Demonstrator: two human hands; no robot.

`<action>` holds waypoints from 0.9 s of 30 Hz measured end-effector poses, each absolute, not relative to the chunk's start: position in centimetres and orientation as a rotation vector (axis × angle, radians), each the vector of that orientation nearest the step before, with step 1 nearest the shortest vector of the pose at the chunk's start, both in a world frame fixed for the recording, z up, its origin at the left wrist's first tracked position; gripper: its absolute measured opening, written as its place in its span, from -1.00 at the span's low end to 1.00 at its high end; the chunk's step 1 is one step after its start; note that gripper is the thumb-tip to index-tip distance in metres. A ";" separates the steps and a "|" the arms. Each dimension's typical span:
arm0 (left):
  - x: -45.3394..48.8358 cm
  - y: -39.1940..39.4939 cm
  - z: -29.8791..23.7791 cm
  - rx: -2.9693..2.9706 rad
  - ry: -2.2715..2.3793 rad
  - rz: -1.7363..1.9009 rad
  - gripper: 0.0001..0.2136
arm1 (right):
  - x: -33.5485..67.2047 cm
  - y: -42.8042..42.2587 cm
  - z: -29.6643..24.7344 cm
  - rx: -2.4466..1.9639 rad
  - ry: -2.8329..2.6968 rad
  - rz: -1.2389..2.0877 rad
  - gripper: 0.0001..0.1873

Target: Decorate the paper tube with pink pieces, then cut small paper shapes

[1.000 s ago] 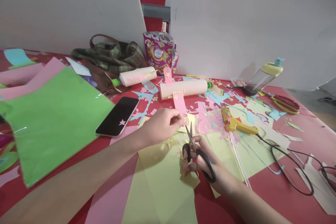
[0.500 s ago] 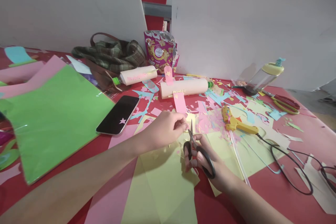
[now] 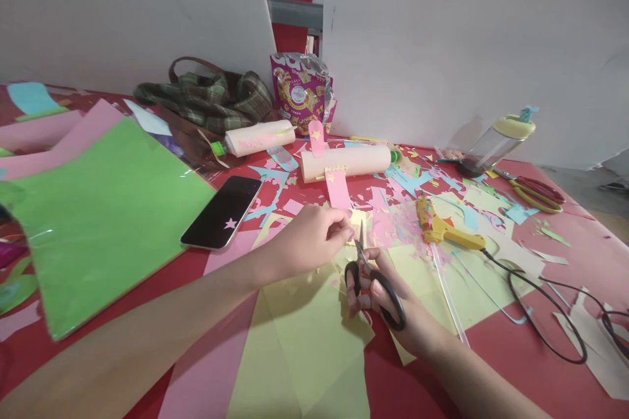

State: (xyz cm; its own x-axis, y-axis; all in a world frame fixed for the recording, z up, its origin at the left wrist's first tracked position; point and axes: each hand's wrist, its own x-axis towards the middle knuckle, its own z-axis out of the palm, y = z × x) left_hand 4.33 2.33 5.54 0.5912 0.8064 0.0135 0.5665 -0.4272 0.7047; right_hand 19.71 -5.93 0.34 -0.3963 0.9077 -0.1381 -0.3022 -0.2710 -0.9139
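My right hand point(image 3: 388, 301) holds a pair of scissors point(image 3: 362, 256) by its black handles, blades pointing up and away from me. Close to the blade tips, my left hand point(image 3: 319, 239) is closed in a pinch; whatever small piece it may hold is mostly hidden by the fingers. Both hands hover over pale yellow paper sheets point(image 3: 304, 340). Just beyond them lies a paper-wrapped bottle point(image 3: 354, 163) with a green cap and pink strips bearing yellow stars. A small pink star point(image 3: 230, 223) rests on the phone point(image 3: 221, 213) to the left.
A yellow glue gun point(image 3: 449, 232) with its black cord lies to the right, among paper scraps. Green sheets point(image 3: 113, 209) cover the left side. Farther back are a second wrapped bottle point(image 3: 260, 138), a snack bag point(image 3: 301, 95), a plaid bag point(image 3: 211, 101), a clear tumbler point(image 3: 498, 144) and larger scissors point(image 3: 533, 194).
The hands and scissors keep nearly the same pose, with the blades slightly closer together. The whole view has shifted a little.
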 end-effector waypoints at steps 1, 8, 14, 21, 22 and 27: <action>4.4 2.3 5.6 2.151 1.085 0.461 -0.79 | 19.7 -5.9 0.4 -0.882 -1.081 1.791 -0.69; 4.4 2.3 5.6 2.176 1.068 0.471 -0.81 | 19.7 -5.8 0.3 -0.887 -1.089 1.805 -0.69; 4.3 2.3 5.7 2.180 1.062 0.468 -0.80 | 19.8 -5.9 0.3 -0.867 -1.084 1.808 -0.70; 4.3 2.4 5.4 2.188 1.051 0.488 -0.79 | 19.7 -6.0 0.6 -0.902 -1.083 1.800 -0.68; 4.3 2.4 5.3 2.192 1.050 0.493 -0.79 | 19.7 -6.0 0.7 -0.914 -1.084 1.801 -0.68; 4.2 2.5 5.4 2.187 1.034 0.500 -0.79 | 19.7 -6.0 0.7 -0.954 -1.099 1.785 -0.66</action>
State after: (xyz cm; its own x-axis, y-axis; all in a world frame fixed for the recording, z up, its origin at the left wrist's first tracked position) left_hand 4.24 2.51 5.35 0.6146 0.7866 0.0591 0.5349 -0.4706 0.7017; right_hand 19.75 -5.96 0.67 -0.3822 0.9063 -0.1803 -0.2468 -0.2881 -0.9252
